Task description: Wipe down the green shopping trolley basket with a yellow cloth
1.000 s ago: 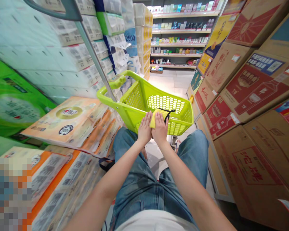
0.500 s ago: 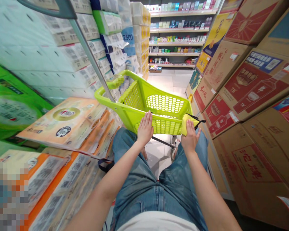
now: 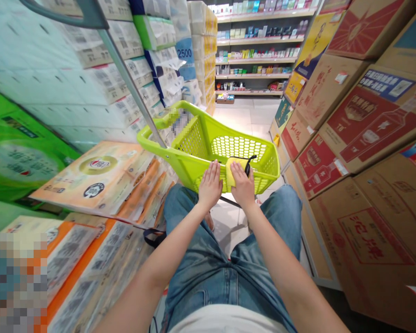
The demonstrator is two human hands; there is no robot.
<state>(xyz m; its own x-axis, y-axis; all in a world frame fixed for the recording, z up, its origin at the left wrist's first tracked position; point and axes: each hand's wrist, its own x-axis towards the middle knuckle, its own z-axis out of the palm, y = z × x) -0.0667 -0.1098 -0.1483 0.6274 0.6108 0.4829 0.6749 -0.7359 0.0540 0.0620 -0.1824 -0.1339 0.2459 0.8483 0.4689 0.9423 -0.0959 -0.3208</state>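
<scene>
Two bare hands were positioned at the near side of a lime-green cart basket (image 3: 185, 169), which stood between the person's knees. The left hand (image 3: 211, 186) held nothing; its fingers were straight, set together, and laid against the side wall just below the rim. The right hand (image 3: 241, 184) held a yellow cloth (image 3: 231, 176) against the same wall, its fingers extended over the fabric; the thumb could not be made out. The cloth was located at the rim, to the right of the left hand and apart from it. A black strap (image 3: 252, 157) projected from its far edge above the basket opening.

A grey pole (image 3: 133, 83) rose at a tilt from the basket's left end to a handle (image 3: 78, 16). Orange packs (image 3: 95, 173) were stacked on the left side. Cardboard cartons (image 3: 374, 236) lined the right side. Stocked shelves (image 3: 256, 61) stood beyond the basket, at the far end of the aisle.
</scene>
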